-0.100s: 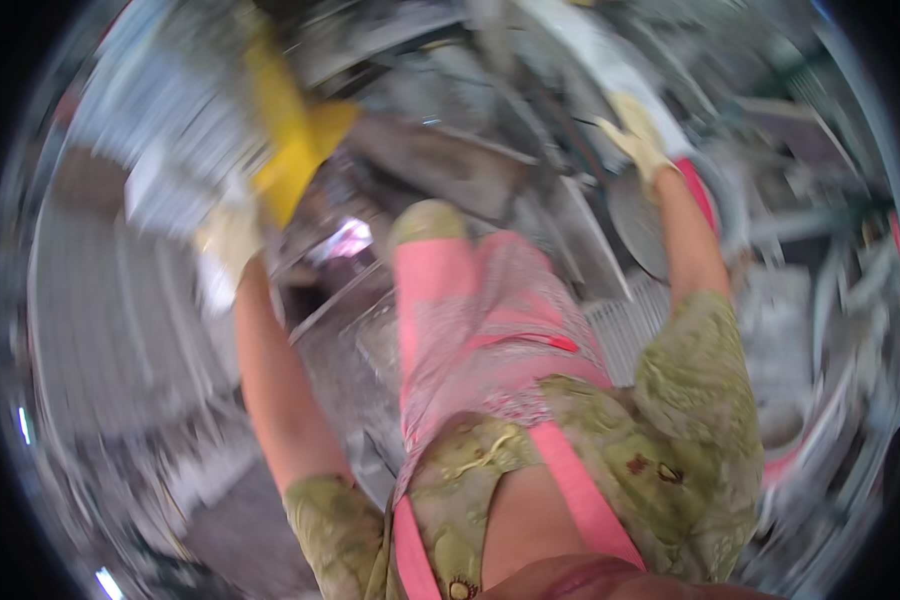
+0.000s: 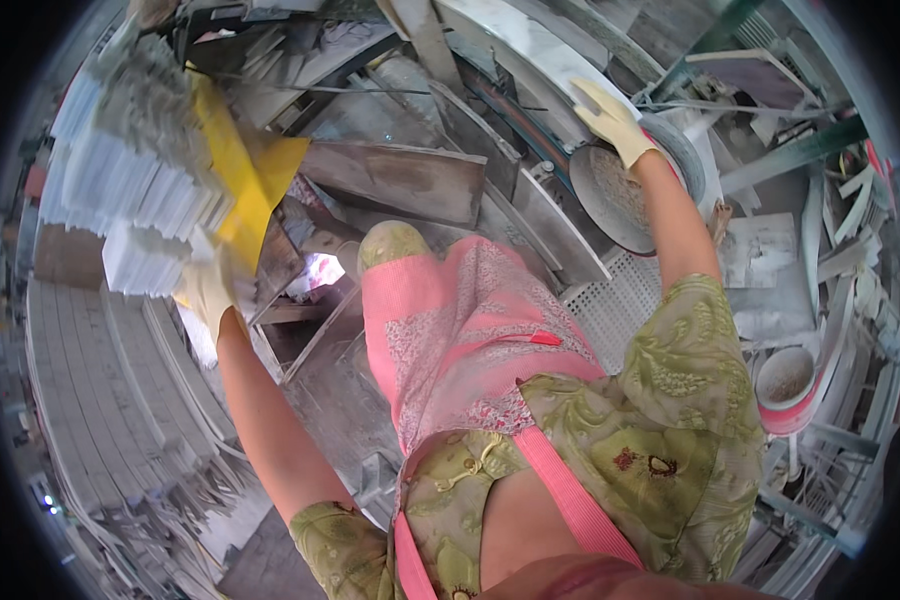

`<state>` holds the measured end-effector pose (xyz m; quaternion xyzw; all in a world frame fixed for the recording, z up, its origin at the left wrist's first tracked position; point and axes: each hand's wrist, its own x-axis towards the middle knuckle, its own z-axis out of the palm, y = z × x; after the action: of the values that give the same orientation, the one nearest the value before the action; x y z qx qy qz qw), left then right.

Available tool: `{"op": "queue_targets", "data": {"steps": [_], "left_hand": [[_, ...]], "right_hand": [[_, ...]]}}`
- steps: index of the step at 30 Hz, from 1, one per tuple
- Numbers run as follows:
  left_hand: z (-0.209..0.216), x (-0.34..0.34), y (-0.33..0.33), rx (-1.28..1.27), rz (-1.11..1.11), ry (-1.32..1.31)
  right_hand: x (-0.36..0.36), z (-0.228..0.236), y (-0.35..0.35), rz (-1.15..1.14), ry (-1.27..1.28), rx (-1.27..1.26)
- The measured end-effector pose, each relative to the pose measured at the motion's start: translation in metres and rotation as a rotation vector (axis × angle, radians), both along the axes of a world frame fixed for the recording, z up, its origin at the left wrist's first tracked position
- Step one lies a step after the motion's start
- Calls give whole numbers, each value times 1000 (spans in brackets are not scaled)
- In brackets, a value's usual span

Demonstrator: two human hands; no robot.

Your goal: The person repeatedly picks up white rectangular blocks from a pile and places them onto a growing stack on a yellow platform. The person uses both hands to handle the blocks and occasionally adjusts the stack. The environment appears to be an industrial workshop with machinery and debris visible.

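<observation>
My left hand (image 2: 210,287), in a pale glove, is closed on the near end of a small bundle of white strips (image 2: 142,260). Some of its fingers are hidden against the bundle. The bundle lies against a tall pile of thin white strips (image 2: 135,165) at the far left. Bent yellow sheet (image 2: 238,190) stands along the right side of that pile. Out to the right, my right hand (image 2: 610,122), also gloved, is open with its fingers apart over a long pale board (image 2: 530,50). Below its wrist sits a round pan (image 2: 615,200) holding grainy grey material.
Grey slats (image 2: 95,370) are stacked at the left. A brown-stained metal plate (image 2: 400,182) and a slanted metal panel (image 2: 560,235) stand ahead of my knees. A perforated grate (image 2: 625,300) lies right of my apron. A red-and-white bucket (image 2: 785,390) is farther right.
The blurred earlier picture has sharpened, and the whole scene has shifted somewhat left. Both hands keep about the same places relative to the strips and the board.
</observation>
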<state>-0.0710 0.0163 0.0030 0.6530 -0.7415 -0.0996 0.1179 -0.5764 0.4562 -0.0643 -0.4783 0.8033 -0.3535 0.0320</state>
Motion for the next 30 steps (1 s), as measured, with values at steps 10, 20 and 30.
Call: {"op": "queue_targets", "data": {"steps": [10,20,30], "left_hand": [[0,6,30,-21,67,346],[17,24,32,263,-193,543],[-5,26,18,3,-159,508]], "right_hand": [[13,-11,9,-245,649,494],[-3,1,-12,-193,887,314],[-28,-8,-56,-169,873,481]]}}
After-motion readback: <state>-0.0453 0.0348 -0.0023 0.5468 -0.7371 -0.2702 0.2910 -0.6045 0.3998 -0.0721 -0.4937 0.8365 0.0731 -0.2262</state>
